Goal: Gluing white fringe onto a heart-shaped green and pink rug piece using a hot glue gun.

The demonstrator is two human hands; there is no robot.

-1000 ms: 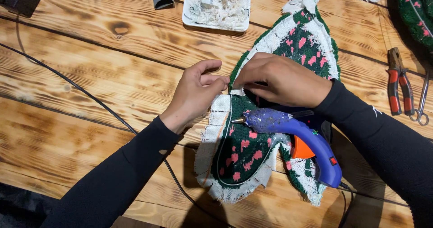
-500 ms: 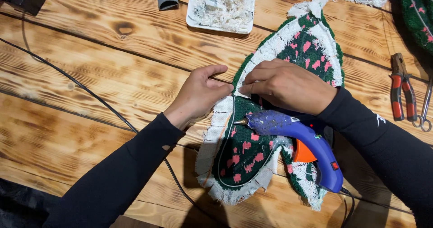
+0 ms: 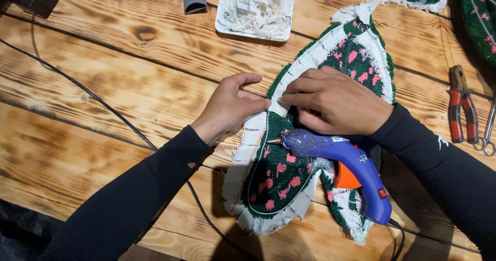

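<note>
Tufted green-and-pink piece lying flat on the wooden table, one under my hands | left hand pinching its white fringe edge | right hand curled, pressing the same edge | one blue glue gun resting on it | one pair of pliers at right | one tray of scraps

A craft workshop: a scorched plank wooden surface carries a blue glue gun, red-handled pliers and tufted fabric pieces.
</note>
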